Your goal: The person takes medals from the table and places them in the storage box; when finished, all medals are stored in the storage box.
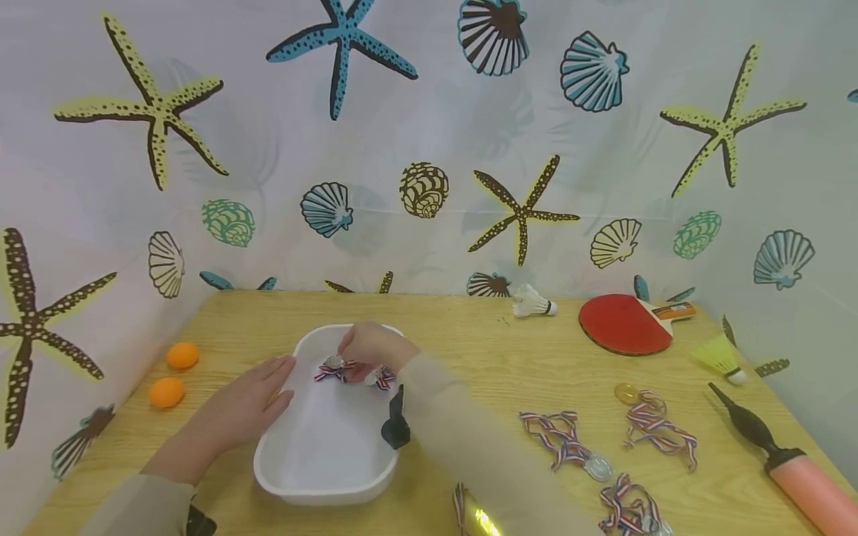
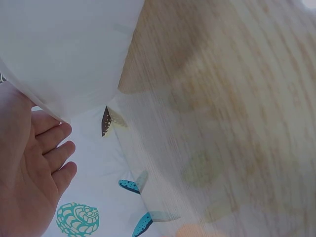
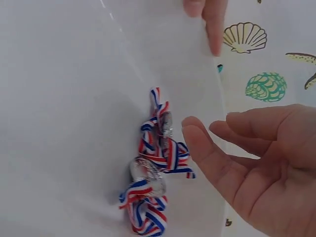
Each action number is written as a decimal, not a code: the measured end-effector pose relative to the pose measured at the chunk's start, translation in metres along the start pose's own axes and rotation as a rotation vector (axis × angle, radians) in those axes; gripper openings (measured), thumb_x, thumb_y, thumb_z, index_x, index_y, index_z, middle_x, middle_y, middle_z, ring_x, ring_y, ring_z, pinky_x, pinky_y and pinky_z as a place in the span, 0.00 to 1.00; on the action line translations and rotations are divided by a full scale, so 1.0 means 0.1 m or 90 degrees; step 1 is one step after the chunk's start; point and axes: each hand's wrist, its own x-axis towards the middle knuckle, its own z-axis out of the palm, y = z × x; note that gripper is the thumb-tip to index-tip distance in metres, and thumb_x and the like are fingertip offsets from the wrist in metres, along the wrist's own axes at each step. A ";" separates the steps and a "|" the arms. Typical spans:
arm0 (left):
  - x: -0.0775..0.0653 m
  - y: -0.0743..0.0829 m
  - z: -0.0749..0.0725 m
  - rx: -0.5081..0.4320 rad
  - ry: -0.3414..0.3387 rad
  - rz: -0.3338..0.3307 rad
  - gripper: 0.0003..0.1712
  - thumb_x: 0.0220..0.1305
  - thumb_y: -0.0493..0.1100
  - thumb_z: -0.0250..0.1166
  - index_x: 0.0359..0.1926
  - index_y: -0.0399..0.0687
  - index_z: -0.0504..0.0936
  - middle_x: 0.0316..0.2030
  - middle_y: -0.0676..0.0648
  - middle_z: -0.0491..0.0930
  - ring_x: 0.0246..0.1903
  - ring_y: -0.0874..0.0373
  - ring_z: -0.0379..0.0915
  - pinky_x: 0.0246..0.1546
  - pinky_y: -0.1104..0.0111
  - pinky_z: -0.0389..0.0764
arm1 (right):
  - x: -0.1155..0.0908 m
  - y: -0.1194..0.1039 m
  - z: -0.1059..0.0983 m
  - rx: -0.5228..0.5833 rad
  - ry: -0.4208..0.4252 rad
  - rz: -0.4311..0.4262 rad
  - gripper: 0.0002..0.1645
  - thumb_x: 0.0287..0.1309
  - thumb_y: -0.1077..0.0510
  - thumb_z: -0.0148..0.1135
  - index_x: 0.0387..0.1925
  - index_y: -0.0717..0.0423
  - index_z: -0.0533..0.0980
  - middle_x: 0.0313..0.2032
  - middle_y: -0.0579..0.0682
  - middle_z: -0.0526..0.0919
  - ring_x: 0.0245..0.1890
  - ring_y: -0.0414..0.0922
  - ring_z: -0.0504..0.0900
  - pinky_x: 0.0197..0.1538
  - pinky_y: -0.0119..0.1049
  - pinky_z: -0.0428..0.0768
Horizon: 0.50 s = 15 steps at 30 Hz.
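**Two ribboned medals point(image 1: 335, 363) point(image 3: 148, 175) are lying in the white tub point(image 1: 328, 443) beside a released right hand point(image 1: 377, 346)**

From my remote seat I'm seeing both silver medals sitting at the far end of the tub, side by side, their red, white and blue ribbons bunching around them. The right hand is hanging over the tub's far right side; in its wrist view, thumb and fingers are standing apart, grasping nothing, with the thumb tip pointing just beside the ribbons. The left hand point(image 1: 244, 398) is resting at the left rim, its fingers lying fairly straight and unclenched.

On the bench point(image 1: 429, 316), right of the tub, I'm making out a silver medal point(image 1: 598, 467), a gold medal point(image 1: 626, 393) and, near the front edge, another ribbon bundle point(image 1: 630, 506). A further ribbon point(image 1: 459, 506) is showing beside the right sleeve point(image 1: 482, 454).

Two orange balls point(image 1: 174, 376) are sitting to the left. Toward the back, a white shuttlecock point(image 1: 532, 301) and a red paddle point(image 1: 623, 324) are lying near the patterned cloth point(image 1: 429, 134); a yellow shuttlecock point(image 1: 722, 359) and a pump point(image 1: 807, 480) are occupying the right side.
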 end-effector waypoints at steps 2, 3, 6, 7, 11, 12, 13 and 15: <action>0.01 0.01 -0.01 0.001 -0.004 -0.005 0.33 0.66 0.47 0.53 0.65 0.31 0.59 0.63 0.31 0.59 0.60 0.35 0.55 0.57 0.44 0.59 | -0.04 -0.02 -0.10 0.002 -0.023 -0.025 0.17 0.63 0.63 0.52 0.52 0.66 0.74 0.43 0.58 0.79 0.28 0.47 0.82 0.35 0.36 0.82; 0.01 0.02 -0.01 0.001 -0.006 -0.007 0.33 0.66 0.47 0.53 0.65 0.31 0.59 0.63 0.31 0.59 0.61 0.35 0.55 0.57 0.44 0.58 | -0.07 -0.03 -0.15 0.002 -0.031 -0.041 0.17 0.63 0.63 0.52 0.52 0.65 0.73 0.44 0.57 0.79 0.28 0.47 0.82 0.35 0.36 0.82; 0.01 0.03 -0.01 0.005 -0.009 -0.006 0.33 0.66 0.47 0.53 0.65 0.31 0.59 0.63 0.31 0.59 0.60 0.35 0.55 0.57 0.44 0.58 | -0.23 -0.07 -0.31 0.025 -0.057 -0.085 0.18 0.64 0.62 0.52 0.53 0.65 0.72 0.42 0.55 0.79 0.31 0.47 0.82 0.35 0.35 0.82; 0.01 0.03 -0.01 0.006 -0.009 -0.006 0.33 0.66 0.47 0.53 0.65 0.31 0.59 0.63 0.31 0.59 0.61 0.35 0.55 0.58 0.44 0.58 | -0.29 -0.08 -0.36 0.034 -0.063 -0.105 0.18 0.63 0.62 0.52 0.53 0.65 0.72 0.41 0.53 0.79 0.32 0.47 0.82 0.35 0.34 0.82; 0.01 0.04 -0.01 0.008 -0.006 0.005 0.32 0.66 0.46 0.53 0.64 0.29 0.60 0.62 0.30 0.59 0.60 0.34 0.55 0.58 0.44 0.58 | -0.63 -0.11 -0.56 0.046 -0.069 -0.180 0.16 0.62 0.59 0.55 0.50 0.62 0.74 0.38 0.49 0.81 0.33 0.47 0.82 0.35 0.33 0.81; 0.01 0.04 -0.01 0.008 -0.006 0.006 0.32 0.66 0.46 0.53 0.64 0.29 0.59 0.62 0.30 0.59 0.60 0.34 0.55 0.58 0.44 0.58 | -0.72 -0.10 -0.60 0.049 -0.068 -0.200 0.16 0.62 0.59 0.55 0.49 0.61 0.75 0.37 0.49 0.81 0.33 0.48 0.81 0.35 0.34 0.82; 0.00 0.04 -0.01 0.007 -0.006 0.008 0.32 0.66 0.46 0.52 0.64 0.28 0.59 0.62 0.30 0.59 0.60 0.34 0.55 0.58 0.44 0.58 | -0.81 -0.09 -0.64 0.050 -0.066 -0.217 0.15 0.62 0.59 0.55 0.49 0.61 0.75 0.38 0.50 0.81 0.33 0.49 0.81 0.36 0.34 0.82; 0.00 0.04 -0.02 0.006 -0.006 0.011 0.32 0.66 0.46 0.52 0.64 0.28 0.59 0.62 0.30 0.59 0.60 0.34 0.55 0.58 0.44 0.58 | -0.99 -0.04 -0.71 0.056 -0.060 -0.245 0.14 0.62 0.59 0.55 0.48 0.62 0.75 0.38 0.50 0.81 0.34 0.50 0.81 0.36 0.35 0.82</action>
